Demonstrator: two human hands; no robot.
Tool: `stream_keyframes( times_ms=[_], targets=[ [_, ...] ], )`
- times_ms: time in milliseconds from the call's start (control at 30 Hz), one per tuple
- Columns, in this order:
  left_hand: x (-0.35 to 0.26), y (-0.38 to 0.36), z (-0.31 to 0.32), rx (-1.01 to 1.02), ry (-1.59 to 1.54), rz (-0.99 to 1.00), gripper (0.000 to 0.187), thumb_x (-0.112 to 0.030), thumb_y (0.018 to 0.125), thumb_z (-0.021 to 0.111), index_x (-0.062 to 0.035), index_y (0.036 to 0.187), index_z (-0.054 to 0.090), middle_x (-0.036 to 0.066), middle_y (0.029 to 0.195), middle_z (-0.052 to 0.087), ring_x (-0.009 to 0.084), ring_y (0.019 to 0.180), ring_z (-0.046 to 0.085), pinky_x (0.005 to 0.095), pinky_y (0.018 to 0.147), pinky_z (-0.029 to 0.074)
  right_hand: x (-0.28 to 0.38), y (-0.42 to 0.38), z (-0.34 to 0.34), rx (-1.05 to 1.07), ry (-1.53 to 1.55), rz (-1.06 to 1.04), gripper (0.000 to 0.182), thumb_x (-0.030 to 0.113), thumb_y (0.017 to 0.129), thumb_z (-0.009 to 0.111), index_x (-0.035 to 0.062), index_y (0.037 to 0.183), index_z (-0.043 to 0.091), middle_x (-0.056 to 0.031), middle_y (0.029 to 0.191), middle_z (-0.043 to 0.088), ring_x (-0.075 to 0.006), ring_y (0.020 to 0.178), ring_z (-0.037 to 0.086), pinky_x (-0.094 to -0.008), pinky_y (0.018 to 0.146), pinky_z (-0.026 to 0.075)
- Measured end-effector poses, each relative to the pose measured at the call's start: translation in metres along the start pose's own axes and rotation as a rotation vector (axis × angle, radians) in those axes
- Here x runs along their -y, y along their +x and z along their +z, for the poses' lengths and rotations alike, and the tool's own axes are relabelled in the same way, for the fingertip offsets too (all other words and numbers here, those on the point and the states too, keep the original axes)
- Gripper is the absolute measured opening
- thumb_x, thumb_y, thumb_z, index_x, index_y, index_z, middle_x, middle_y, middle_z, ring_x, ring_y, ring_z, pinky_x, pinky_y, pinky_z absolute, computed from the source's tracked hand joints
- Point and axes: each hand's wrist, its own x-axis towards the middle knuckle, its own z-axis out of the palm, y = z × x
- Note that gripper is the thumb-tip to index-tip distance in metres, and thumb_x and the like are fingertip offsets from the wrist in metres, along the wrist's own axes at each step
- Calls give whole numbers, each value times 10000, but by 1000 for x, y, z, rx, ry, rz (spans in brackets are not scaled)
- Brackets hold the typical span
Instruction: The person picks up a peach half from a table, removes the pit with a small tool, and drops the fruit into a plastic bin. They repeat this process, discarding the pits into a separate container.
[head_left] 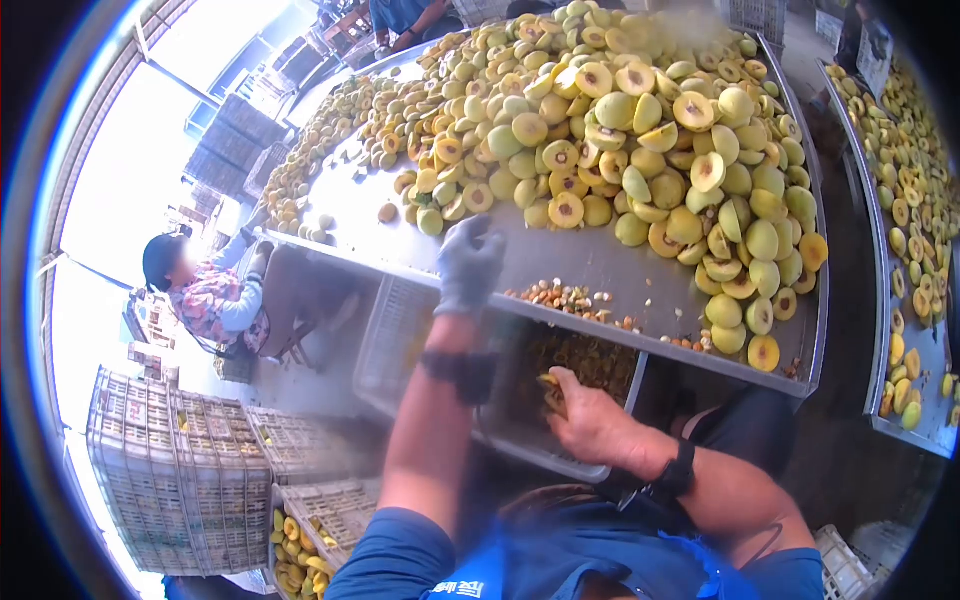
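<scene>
Metal worktop (610,268) is heaped with halved fruit (566,210), just beyond the gloved left hand (470,265), half-curled, nothing visibly held. Yellowish piece (551,386) is pinched in the right hand (592,418); bruising is probably best avoided by a light, steady grip.

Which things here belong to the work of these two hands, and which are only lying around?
In the work, apparently:
gloved left hand
right hand, gripping a yellowish piece
halved fruit
metal table
loose pits
bin below

Only around, it seems:
stacked crates at left
second fruit table at right
</scene>
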Motion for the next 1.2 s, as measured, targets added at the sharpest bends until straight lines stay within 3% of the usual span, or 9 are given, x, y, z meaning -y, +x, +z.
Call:
stream_keyframes(
  times_ms=[67,233,333,500,600,833,967,1033,1200],
  targets=[
    [12,41,36,-8,230,152,474,-332,875,720,-4,1217,707,188,1125,747,312,1015,735,388,937,555,2,-2,-3,-35,-33,-31,632,152,930,607,-59,1467,348,-359,1112,659,-521,1051,649,-529,948,534],
    [2,104,86,261,358,-192,564,-419,855,710,-22,1254,683,243,1194,714,387,1139,676,439,1002,518,-6,6,-8,-54,-96,-66,628,96,903,570,-59,1476,363,-343,1154,659,-506,1050,658,-524,954,544],
    [0,94,91,192,329,-150,563,-419,843,724,-12,1231,691,245,1164,726,378,1155,673,436,1004,519,-9,10,-16,70,-74,-130,636,101,899,564,-60,1479,355,-347,1138,658,-507,1033,659,-532,940,546],
    [23,66,60,188,-347,-343,383,-217,908,706,22,1208,687,101,894,712,233,628,699,335,590,587,6,5,-24,26,-160,-33,666,112,892,568,-68,1489,334,-349,1121,659,-509,1023,658,-533,920,546],
    [27,28,21,248,-824,-466,352,-209,933,692,36,1184,666,125,857,692,251,582,671,353,589,595,3,5,-24,-10,-182,-114,681,106,891,557,-83,1500,320,-343,1101,663,-502,1024,658,-518,926,544],
    [16,-87,-27,176,-890,-258,379,-271,1004,598,29,1234,608,150,968,689,211,830,714,340,715,607,24,1,-33,23,-207,27,616,124,905,589,-86,1440,368,-340,1000,676,-500,1005,658,-529,902,530],
    [-29,-133,-66,194,-160,424,302,-138,1012,586,18,1271,598,182,1118,684,246,989,717,370,789,621,21,-4,-29,-69,-60,-176,436,163,918,645,-40,1284,522,-303,980,690,-459,969,682,-476,854,537],
    [-42,-146,-70,185,-175,461,296,-122,1001,597,23,1259,611,185,1153,682,252,1003,713,376,818,614,26,-6,-30,-106,48,-206,361,189,934,664,-26,1211,577,-278,971,693,-428,951,690,-451,838,531],
    [-32,-164,-60,286,-696,-25,392,-186,973,652,34,1297,628,158,1201,683,251,1071,689,371,912,594,23,-6,-29,9,-96,-172,379,199,937,642,-47,1212,557,-297,1017,687,-462,989,671,-476,866,531]
  ],
)
